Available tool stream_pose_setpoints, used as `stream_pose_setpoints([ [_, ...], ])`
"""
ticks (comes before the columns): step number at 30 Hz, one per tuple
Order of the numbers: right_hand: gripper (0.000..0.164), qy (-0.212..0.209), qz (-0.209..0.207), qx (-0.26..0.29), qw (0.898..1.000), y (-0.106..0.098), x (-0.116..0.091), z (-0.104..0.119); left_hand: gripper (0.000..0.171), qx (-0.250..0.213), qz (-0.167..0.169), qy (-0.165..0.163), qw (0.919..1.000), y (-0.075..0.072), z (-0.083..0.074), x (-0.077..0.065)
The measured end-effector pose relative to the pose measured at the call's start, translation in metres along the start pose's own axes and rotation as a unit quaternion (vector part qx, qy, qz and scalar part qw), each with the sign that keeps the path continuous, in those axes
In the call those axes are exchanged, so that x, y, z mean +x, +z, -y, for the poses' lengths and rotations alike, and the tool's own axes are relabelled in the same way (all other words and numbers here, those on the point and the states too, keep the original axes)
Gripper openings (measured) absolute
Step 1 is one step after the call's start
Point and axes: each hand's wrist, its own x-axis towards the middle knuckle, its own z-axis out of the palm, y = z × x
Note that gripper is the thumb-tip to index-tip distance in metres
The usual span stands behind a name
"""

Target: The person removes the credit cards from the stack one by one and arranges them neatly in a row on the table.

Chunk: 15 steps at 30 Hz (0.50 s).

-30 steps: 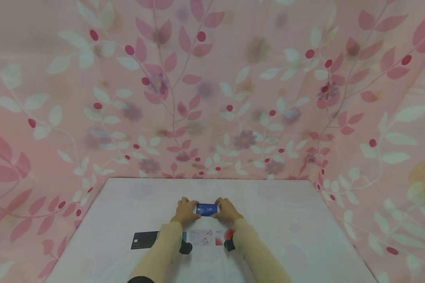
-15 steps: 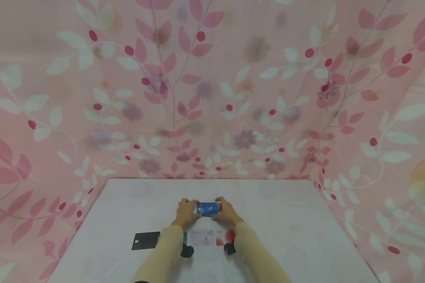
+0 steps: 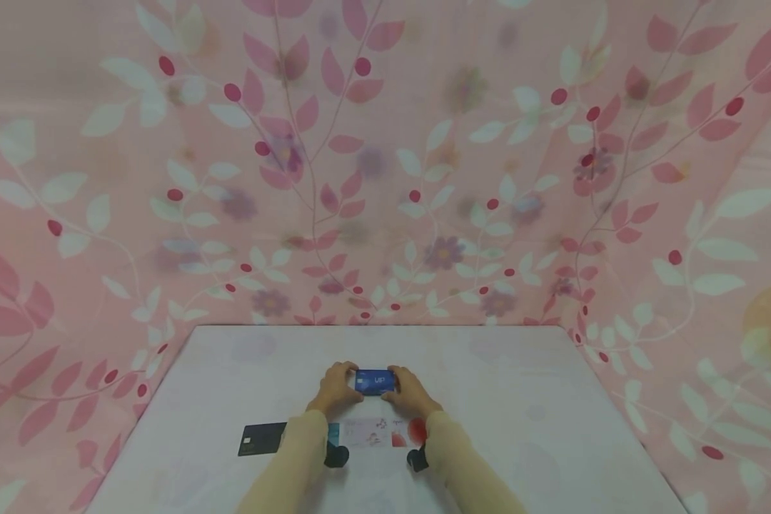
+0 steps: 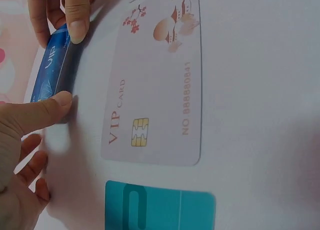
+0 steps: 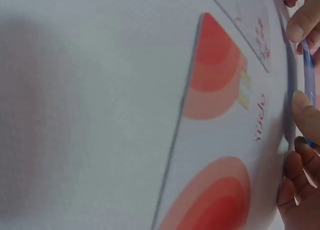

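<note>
A blue VIP card (image 3: 375,383) is held by its two short ends between both hands, tilted with its printed face showing. My left hand (image 3: 335,387) pinches the left end, its thumb (image 4: 47,110) along the near side. At the other end, my right hand (image 3: 412,392) pinches with thumb and fingers. Just nearer to me lies a white VIP card (image 4: 155,90) with a gold chip and a blossom print. Beside it is a teal card (image 4: 160,205), partly behind the left sleeve in the head view. A white card with red circles (image 5: 220,135) lies below my right wrist.
A black card (image 3: 261,439) lies on the white table (image 3: 520,428), left of the left forearm, which covers its right end. Pink leaf-patterned cloth (image 3: 385,178) rises behind the table's far edge and along both sides.
The blue card has tipped so that its VIP print shows more fully. Both hands have shifted slightly with it, ending a little nearer to me. The other cards have stayed in place.
</note>
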Motion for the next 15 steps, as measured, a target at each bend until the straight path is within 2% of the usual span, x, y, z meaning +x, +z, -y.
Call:
stream_pose_setpoints([
  [7,0.063,0.003,0.001,0.034,0.999,-0.012,-0.003,0.003,0.059,-0.067,0.003,0.051,0.9965,-0.004,-0.004,-0.008],
  [15,0.065,-0.008,-0.011,0.043,0.999,-0.027,-0.012,0.006,0.061,-0.104,-0.031,0.103,0.9887,-0.001,-0.011,-0.021],
])
